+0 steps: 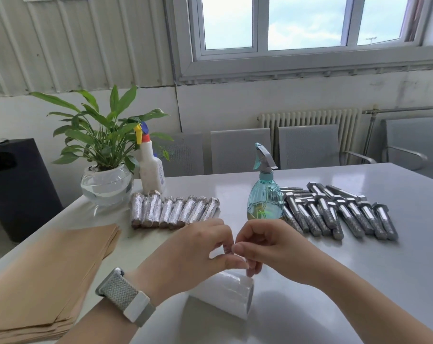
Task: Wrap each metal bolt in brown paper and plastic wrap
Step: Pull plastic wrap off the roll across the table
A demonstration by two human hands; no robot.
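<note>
On the grey surface (334, 269), low in the frame, left hand (198, 247) and right hand (262, 244) pinch film off the plastic wrap roll (225, 294), probably seeking its loose edge.

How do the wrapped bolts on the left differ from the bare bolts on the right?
The wrapped bolts are covered in crinkled, shiny wrap with brown ends showing; the bare bolts show plain metal, hex heads and threads. The wrapped bolts lie in one tight row side by side; the bare bolts lie looser, with some stacked across others at the back. The wrapped bolts are behind the paper stack; the bare bolts sit right of the teal spray bottle. Both groups lie on the table.
</note>
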